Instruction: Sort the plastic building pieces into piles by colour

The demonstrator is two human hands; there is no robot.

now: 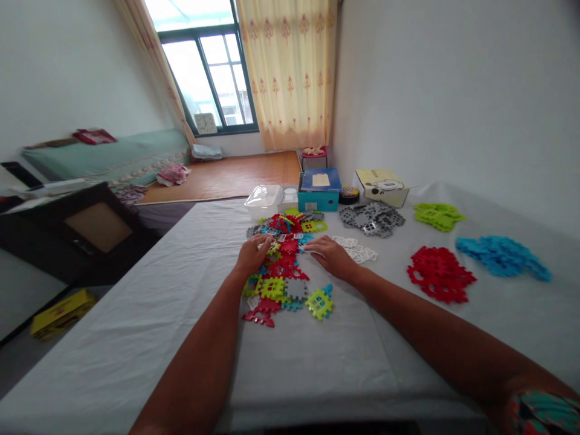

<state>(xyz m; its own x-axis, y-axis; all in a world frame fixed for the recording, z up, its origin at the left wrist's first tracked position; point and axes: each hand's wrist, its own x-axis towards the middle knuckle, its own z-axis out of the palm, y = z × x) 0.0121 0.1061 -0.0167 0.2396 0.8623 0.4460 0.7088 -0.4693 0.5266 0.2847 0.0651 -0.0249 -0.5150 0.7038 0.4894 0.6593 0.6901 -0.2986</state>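
Observation:
A mixed pile of interlocking plastic building pieces in red, green, blue, grey and white runs down the table in front of me. My left hand rests at its left side, fingers bent and closed over some pieces; what they grip is hidden. At the pile's right edge, my right hand has its fingertips pinched together, with a small white window-frame piece showing at them. A heap of white window frames lies just beyond that hand. Closer to me lies a green square piece with a window.
Separate heaps of grey, green, red and blue pieces lie to the right. Behind the pile stand a clear plastic tub, a blue box and a yellow carton. A wall borders the table's right side.

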